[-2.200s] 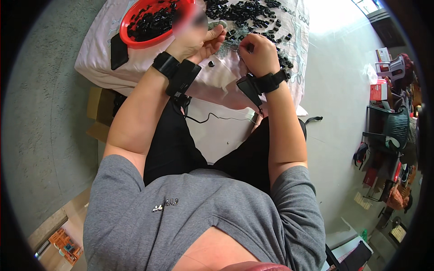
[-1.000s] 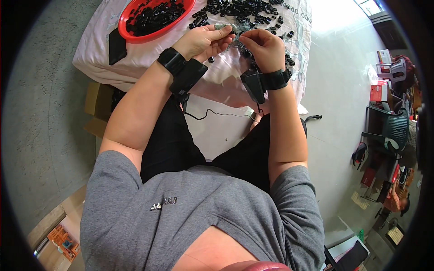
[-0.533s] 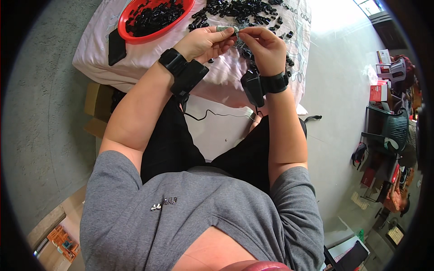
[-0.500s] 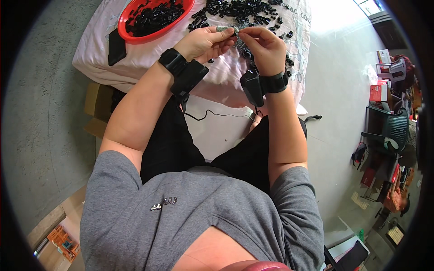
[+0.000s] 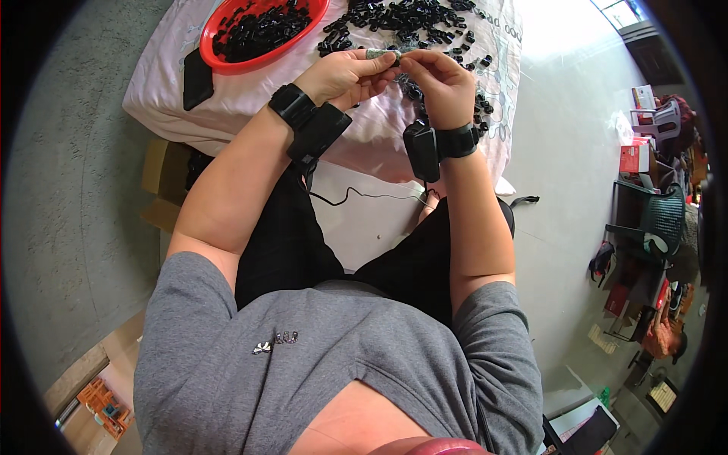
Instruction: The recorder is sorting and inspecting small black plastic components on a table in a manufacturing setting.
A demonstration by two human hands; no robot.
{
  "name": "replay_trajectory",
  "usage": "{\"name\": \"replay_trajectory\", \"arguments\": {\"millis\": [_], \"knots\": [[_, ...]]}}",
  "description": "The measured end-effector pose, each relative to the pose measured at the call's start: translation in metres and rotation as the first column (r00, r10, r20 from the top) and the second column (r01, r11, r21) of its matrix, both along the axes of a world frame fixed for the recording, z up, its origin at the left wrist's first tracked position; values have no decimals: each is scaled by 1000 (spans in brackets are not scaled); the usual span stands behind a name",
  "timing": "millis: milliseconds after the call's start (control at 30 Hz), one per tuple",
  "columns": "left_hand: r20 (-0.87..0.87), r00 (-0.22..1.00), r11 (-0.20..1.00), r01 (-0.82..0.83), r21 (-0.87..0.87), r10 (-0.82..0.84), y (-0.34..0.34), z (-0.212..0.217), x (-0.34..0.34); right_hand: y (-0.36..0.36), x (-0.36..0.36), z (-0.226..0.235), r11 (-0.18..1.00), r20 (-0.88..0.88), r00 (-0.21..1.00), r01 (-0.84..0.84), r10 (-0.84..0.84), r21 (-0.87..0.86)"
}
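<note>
My left hand and my right hand meet above a cloth-covered table, both pinching one small grey-green part between their fingertips. Each wrist carries a black strapped device. Just beyond the hands lies a heap of small black parts spread over the cloth. A red bowl filled with more black parts stands at the far left of the table, left of my left hand.
A flat black object lies on the cloth beside the bowl. A thin black cable runs across the floor between my knees. Cardboard boxes sit under the table's left side. Chairs and clutter fill the right.
Both hands drew together from the heap and now hold the small part between them, slightly nearer to me. The bowl and heap have not moved.
</note>
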State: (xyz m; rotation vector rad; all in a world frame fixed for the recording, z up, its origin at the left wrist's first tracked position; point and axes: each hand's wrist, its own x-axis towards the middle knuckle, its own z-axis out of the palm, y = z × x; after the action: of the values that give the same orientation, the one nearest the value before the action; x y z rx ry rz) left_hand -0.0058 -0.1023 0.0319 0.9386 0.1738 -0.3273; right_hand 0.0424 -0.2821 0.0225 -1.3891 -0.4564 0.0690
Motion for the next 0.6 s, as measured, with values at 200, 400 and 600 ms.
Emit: {"name": "replay_trajectory", "arguments": {"millis": [200,400,600], "knots": [[21,1000,1000,-8,-29,8,-2,1,0,3,-4,-1,998,7,999,53,-54,36],[34,999,1000,-16,-27,17,-3,4,0,3,-5,1,998,-6,999,50,-50,37],[34,999,1000,-27,13,27,-1,7,-2,0,-3,-1,998,41,998,46,-44,-39]]}}
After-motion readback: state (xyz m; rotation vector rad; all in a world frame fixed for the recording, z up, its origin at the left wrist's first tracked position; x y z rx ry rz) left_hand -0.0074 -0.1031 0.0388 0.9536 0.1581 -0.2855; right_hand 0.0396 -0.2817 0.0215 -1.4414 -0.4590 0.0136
